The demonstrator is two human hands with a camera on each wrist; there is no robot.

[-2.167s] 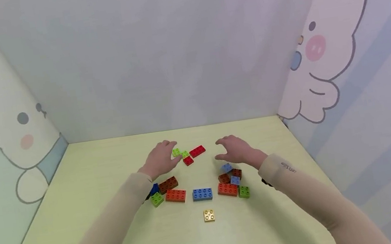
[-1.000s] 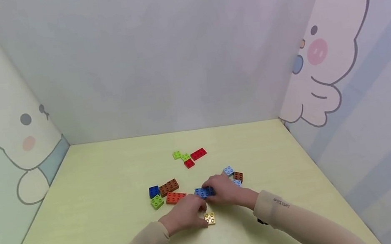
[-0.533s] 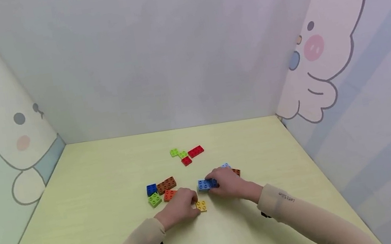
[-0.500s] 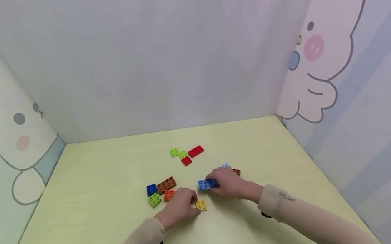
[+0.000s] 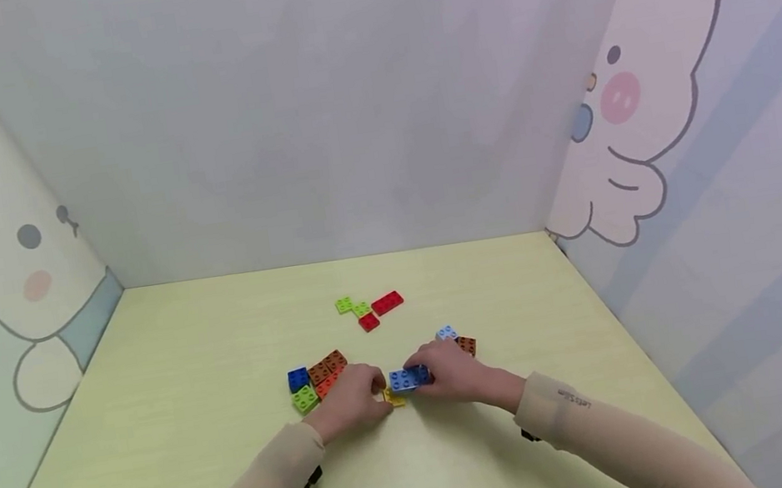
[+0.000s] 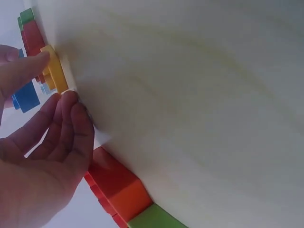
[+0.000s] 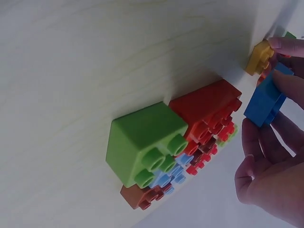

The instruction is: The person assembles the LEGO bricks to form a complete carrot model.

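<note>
My left hand [image 5: 351,399] pinches a small yellow building brick [image 5: 395,398] near the middle of the table. The left wrist view shows the thumb on one side of the yellow brick [image 6: 57,72] and the fingertips at its other side. A longer blue brick [image 5: 404,380], studs up, is held at its right end between the thumb and fingers of my right hand [image 5: 448,372]. The blue brick [image 7: 265,99] is raised off the table in the right wrist view, close by the yellow one and overlapping it from above in the head view.
Left of the hands lie a dark blue brick [image 5: 298,378], a lime brick [image 5: 305,399], brown bricks [image 5: 327,366] and an orange-red brick [image 5: 327,385]. Light blue [image 5: 446,334] and brown bricks [image 5: 467,346] lie beside the right hand. Farther back are red [image 5: 388,303] and lime pieces [image 5: 344,305].
Both hands came down from above the table and took the yellow and blue bricks. The yellow brick slid away from the body; the blue one was lifted and brought left, over it.
</note>
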